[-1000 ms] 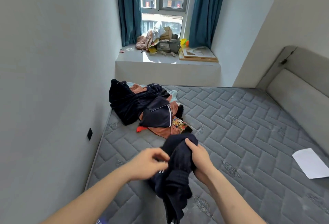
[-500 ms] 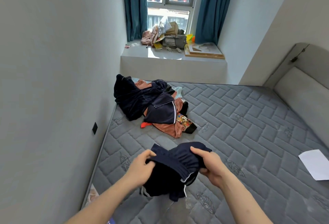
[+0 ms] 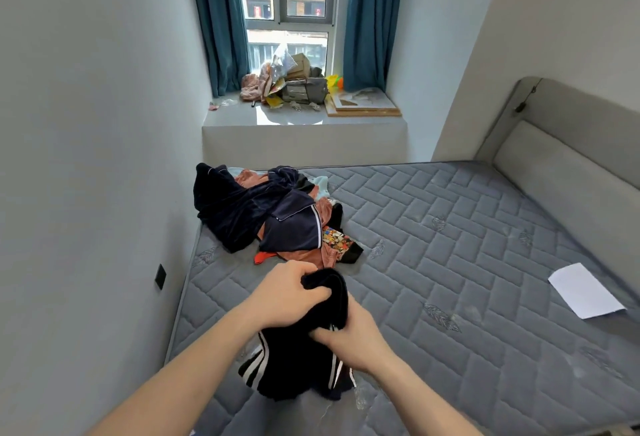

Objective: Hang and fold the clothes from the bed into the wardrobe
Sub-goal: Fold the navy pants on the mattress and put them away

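Lower centre: the left hand (image 3: 289,292) and right hand (image 3: 353,340) both clench a dark navy garment with white side stripes (image 3: 298,356) above the grey quilted mattress (image 3: 450,262). A heap of dark and orange clothes (image 3: 273,214) lies at the mattress's upper-left edge against the wall; bare quilting extends rightward to a white paper sheet (image 3: 585,290).

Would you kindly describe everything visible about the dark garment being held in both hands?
The dark navy garment looks like soft knit fabric, with white stripes showing near its lower left and right edges. It is bunched up, not folded. The left hand grips its upper part, the right hand grips its middle, and the rest hangs down over the grey quilted mattress, in front of the clothes pile.
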A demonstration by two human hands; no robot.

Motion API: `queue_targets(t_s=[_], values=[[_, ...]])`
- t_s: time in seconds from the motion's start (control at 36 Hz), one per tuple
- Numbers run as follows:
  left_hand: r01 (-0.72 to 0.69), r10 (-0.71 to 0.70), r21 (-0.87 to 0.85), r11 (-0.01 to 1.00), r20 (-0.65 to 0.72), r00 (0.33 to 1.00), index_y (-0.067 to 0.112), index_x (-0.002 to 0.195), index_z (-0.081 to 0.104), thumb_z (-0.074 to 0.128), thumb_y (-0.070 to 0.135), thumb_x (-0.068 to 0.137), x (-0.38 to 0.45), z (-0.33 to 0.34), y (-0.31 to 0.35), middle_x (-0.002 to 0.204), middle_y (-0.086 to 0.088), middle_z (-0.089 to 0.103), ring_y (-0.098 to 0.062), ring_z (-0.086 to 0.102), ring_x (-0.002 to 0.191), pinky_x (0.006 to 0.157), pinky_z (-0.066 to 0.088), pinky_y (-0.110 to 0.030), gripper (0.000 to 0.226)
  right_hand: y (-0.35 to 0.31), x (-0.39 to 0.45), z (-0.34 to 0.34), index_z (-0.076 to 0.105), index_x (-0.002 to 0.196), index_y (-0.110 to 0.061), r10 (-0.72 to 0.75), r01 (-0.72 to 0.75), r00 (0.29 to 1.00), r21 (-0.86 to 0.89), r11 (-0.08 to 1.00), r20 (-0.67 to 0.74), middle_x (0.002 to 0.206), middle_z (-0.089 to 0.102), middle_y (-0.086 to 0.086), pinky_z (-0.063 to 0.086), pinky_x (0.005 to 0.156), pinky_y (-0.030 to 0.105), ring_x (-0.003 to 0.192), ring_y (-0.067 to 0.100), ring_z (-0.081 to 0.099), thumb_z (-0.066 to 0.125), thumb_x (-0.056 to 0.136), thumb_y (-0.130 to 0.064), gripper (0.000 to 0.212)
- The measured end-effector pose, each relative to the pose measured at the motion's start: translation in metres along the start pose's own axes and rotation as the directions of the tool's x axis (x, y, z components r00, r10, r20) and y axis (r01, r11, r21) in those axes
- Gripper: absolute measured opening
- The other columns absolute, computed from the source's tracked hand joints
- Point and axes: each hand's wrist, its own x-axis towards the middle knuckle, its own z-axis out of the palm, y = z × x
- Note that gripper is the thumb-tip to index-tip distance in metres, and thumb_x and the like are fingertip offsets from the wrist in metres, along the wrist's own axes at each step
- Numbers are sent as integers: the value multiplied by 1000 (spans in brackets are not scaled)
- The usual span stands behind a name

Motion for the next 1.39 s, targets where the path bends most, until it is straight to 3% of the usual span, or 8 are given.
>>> queue_targets(t_s=[0.14, 0.25, 0.39, 0.58, 0.89, 1.0, 1.17, 1.39], values=[[2, -6, 86, 996, 50, 999, 30, 78, 67, 71, 44, 74, 0, -19, -16, 76, 12, 68, -6, 63, 72, 67, 51, -31, 15, -4, 3, -32, 67, 77, -37, 21, -24, 993, -29, 999, -119, 67, 67, -20, 43, 60, 14, 63, -6, 57, 67, 81, -17, 21], [-7, -46, 366, 930, 135, 990, 43, 79, 54, 66, 49, 58, -9, -19, -46, 79, 17, 59, -7, 55, 76, 64, 43, -26, 25, -12, 2, -65, 78, 81, -30, 41, -44, 994, -22, 999, -104, 83, 76, -17, 50, 72, 13, 83, -5, 67, 64, 82, -6, 28], [8, -64, 483, 876, 101, 993, 27, 75, 56, 61, 33, 72, -20, 2, -92, 78, 11, 59, -13, 57, 79, 70, 33, -30, 9, -8, 4, -80, 75, 93, -24, 103, -102, 994, -41, 994, 25, 88, 78, -2, 49, 71, 23, 78, 9, 70, 65, 88, -15, 14], [218, -257, 331, 918, 79, 963, 39, 72, 53, 65, 42, 90, -37, 23, -136, 73, 13, 65, -6, 62, 72, 57, 39, -24, 22, 37, 13, -73, 63, 89, -6, 183, -114, 973, -395, 911, 141, 80, 64, 7, 39, 66, 31, 73, 13, 55, 57, 99, -37, 33], [229, -226, 22, 973, 276, 934, 8, 104, 71, 56, 37, 102, -15, 1, -136, 81, 5, 62, -7, 52, 73, 77, 46, -30, 33, 60, 33, -83, 63, 80, -30, 269, -125, 933, -487, 865, 239, 81, 64, -11, 41, 59, 11, 70, -2, 56, 72, 89, -29, 13], [245, -252, 64, 968, 328, 910, 5, 106, 70, 57, 38, 101, -20, 4, -147, 80, 2, 57, -10, 49, 72, 71, 42, -29, 35, 70, 31, -77, 68, 94, -24, 308, -111, 908, -546, 831, 285, 98, 72, -1, 44, 69, 20, 84, 9, 62, 74, 84, -30, 13], [291, -358, 229, 929, 349, 866, 27, 67, 53, 65, 42, 95, -29, 21, -166, 72, 11, 56, -6, 52, 70, 67, 39, -23, 34, 96, 29, -59, 57, 70, -27, 364, -183, 897, -541, 821, 250, 74, 60, -7, 40, 58, 22, 71, 11, 57, 68, 88, -38, 24], [293, -307, 102, 951, 163, 938, 10, 101, 60, 50, 29, 104, 43, -31, -113, 77, -9, 74, -16, 74, 66, 62, 53, -23, 21, 43, 89, -95, 67, 83, -23, 214, -185, 977, -456, 871, 12, 81, 69, -2, 45, 66, 28, 78, 17, 67, 67, 95, -32, 15]])
